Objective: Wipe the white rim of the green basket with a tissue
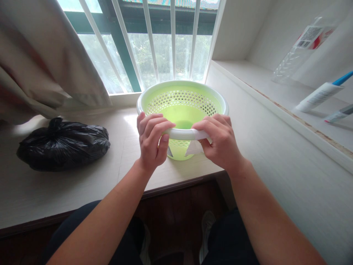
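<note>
A light green plastic waste basket [182, 110] with a white rim and rows of round holes stands on the pale window ledge. My left hand [153, 138] is closed over the near left part of its rim, fingers on top and thumb below. On the near right part, my right hand [219, 141] grips the rim in the same way. A pale, label-like piece [194, 148] shows on the basket's near side between the hands. No contents are visible inside the basket.
To the left, a knotted black plastic bag [64, 145] lies on the ledge [124, 169]. A curtain [55, 55] hangs behind it, beside a barred window [162, 44]. On the right shelf [248, 79] are a clear bottle [300, 51], a white tube [318, 97] and a smaller tube [340, 113].
</note>
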Demonstrator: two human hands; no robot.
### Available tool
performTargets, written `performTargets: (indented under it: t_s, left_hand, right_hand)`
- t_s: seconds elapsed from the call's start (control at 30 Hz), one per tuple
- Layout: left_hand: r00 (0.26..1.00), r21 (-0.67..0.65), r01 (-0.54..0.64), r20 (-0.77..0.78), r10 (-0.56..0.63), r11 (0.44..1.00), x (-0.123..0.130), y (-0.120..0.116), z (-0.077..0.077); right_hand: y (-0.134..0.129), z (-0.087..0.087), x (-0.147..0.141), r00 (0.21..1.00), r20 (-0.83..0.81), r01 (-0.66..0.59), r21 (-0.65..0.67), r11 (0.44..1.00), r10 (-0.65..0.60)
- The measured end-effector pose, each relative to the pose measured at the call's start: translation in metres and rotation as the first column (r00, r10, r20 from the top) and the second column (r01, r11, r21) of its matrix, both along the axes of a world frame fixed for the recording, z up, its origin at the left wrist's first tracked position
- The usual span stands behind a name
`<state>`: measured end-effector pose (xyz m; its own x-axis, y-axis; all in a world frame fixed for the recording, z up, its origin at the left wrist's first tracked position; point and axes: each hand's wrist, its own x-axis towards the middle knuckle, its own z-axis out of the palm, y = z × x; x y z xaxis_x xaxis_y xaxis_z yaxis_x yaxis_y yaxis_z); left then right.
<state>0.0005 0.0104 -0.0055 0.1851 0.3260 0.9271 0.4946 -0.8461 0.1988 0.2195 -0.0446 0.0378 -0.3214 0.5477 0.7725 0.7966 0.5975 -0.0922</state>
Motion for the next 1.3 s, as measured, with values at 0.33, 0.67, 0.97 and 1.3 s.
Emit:
performTargets:
  t_s: [0.33,0.67,0.97,1.3]
  left_hand:
    - [1.000,0.005,0.003,0.009,-0.003,1.000,0.0005,0.0002,0.0003]
    - [1.000,0.006,-0.003,0.001,0.003,1.000,0.0003,0.0004,0.0006]
    - [1.000,-0.001,0.000,-0.001,0.000,1.000,0.0003,0.0006,0.0003]
    - [1.000,0.009,-0.008,-0.003,0.009,1.000,0.0004,0.0005,0.0006]
  right_hand:
    - [0.0002,-0.0003,-0.0003,1.000,-0.005,-0.001,-0.004,1.000,0.001]
    - [0.0004,0.0000,-0.0002,1.000,-0.007,-0.005,-0.015,1.000,0.005]
    - [0.0001,0.0001,0.0001,1.000,-0.008,-0.002,-0.015,1.000,0.002]
    - [0.0008,-0.0003,-0.0002,1.000,-0.012,-0.006,-0.008,1.000,0.006]
